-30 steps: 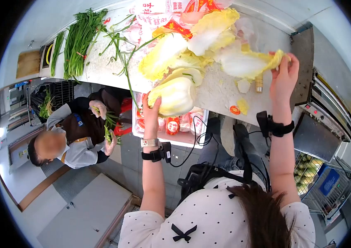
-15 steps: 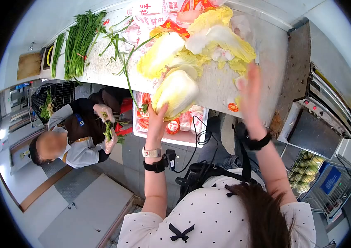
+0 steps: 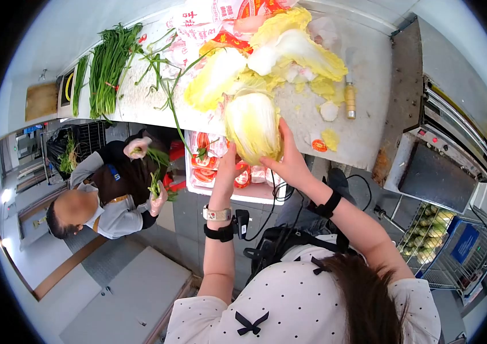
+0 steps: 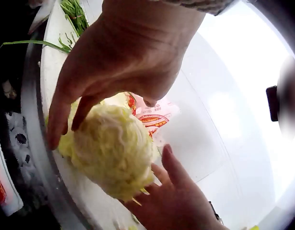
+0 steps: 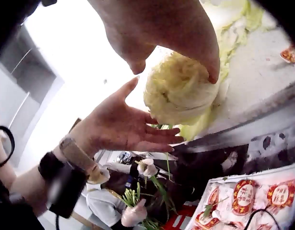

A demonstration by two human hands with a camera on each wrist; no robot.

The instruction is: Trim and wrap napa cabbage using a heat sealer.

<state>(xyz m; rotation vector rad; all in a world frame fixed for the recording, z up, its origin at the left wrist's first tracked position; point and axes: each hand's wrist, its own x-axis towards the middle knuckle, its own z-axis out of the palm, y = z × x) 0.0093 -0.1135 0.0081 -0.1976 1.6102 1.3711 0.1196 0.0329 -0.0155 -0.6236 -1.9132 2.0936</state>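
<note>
Box (image 3: 242, 198): white, filled with red-and-white packs (image 3: 204, 175), lower than the left fingers.
Cart (image 3: 448, 274): pale green produce (image 3: 428, 232) inside, well off to the right of the right fingers.
Left hand (image 3: 223, 175): fingers wide, beside the cabbage; contact hard to tell.
Right hand (image 3: 292, 165): fingers curved round the cabbage's side, holding it.
Cabbage (image 3: 253, 129): between the two hands, at the desk (image 3: 369, 123) edge; plump, white ribs, yellow frilled leaf.
Leaves (image 3: 298, 50): loose, on the desk beyond the fingers.
</note>
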